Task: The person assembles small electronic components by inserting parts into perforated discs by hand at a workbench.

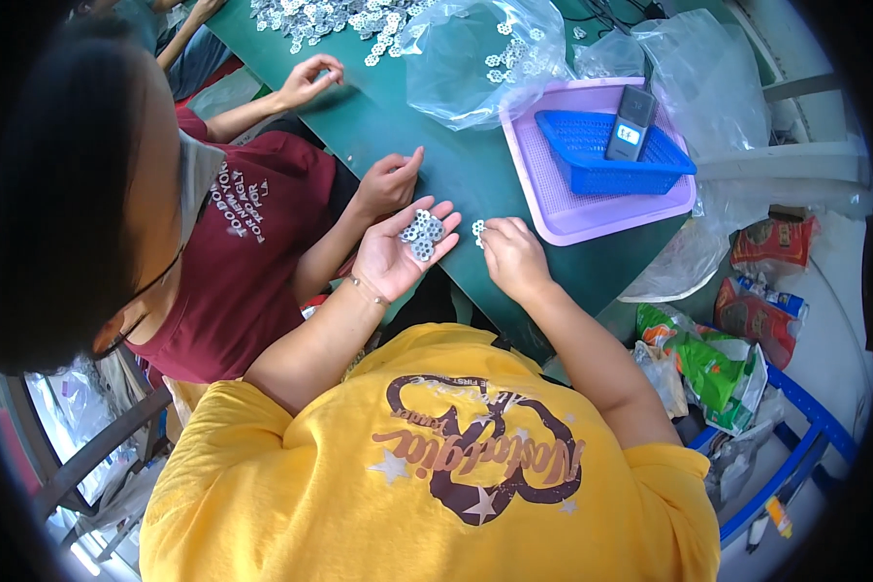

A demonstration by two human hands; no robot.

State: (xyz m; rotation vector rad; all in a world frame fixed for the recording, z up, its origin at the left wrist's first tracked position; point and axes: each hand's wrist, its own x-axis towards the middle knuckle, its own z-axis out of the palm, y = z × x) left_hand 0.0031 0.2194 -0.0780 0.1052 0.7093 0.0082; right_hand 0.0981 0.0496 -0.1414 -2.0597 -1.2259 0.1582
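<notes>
My left hand [395,260] is turned palm up, its fingers loosely spread. Several small flower-shaped metal pieces [422,233] with round holes rest in a cluster on the palm and fingers. To the right, my right hand [516,257] pinches one more perforated metal piece [479,233] between thumb and fingertips, a short gap from the left hand's fingers. Both hands are over the near edge of the green table [475,184].
A co-worker in a dark red shirt [252,242] sits close on my left, hands over the table. A pile of metal pieces [359,21] lies at the far side, near a clear plastic bag [456,73]. At right, a purple tray [553,228] bears a blue basket [592,179] with a black device [631,121].
</notes>
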